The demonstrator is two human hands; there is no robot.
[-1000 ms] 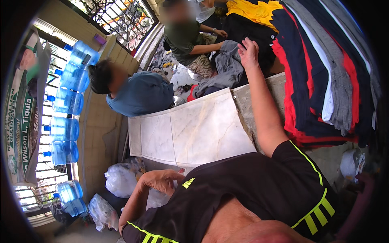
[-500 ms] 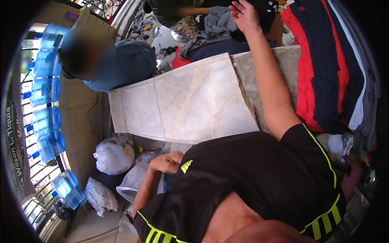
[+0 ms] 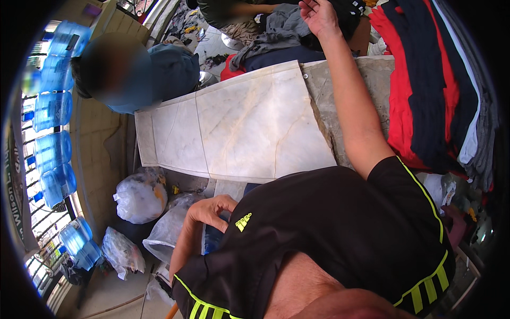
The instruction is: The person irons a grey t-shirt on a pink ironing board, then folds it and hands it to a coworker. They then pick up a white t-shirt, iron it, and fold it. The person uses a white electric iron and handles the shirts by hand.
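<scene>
My right arm stretches far forward past the tiled bench. Its hand (image 3: 320, 18) is open, palm turned up and fingers loosely curled, with nothing in it. It hovers beside a heap of grey cloth (image 3: 284, 25) and dark cloth (image 3: 345, 13). My left hand (image 3: 214, 210) is bent in close to the front of my black shirt (image 3: 319, 223). Thumb and fingers stand apart there, holding nothing that I can see; the fingertips are partly hidden at the shirt. Between us lies the pale marble-like slab (image 3: 239, 125) on the bench.
Stacked red and navy cloth (image 3: 404, 106) lies at the right. A person in a blue shirt (image 3: 170, 72) is beyond the slab; another person (image 3: 234, 16) handles cloth further back. Blue water jugs (image 3: 53, 111) line the left railing. Filled plastic bags (image 3: 141, 196) sit on the floor.
My left hand has opened somewhat, its thumb parting from the fingers. The right hand has shifted slightly up and left in view. The whole scene has moved a little as my head turned.
</scene>
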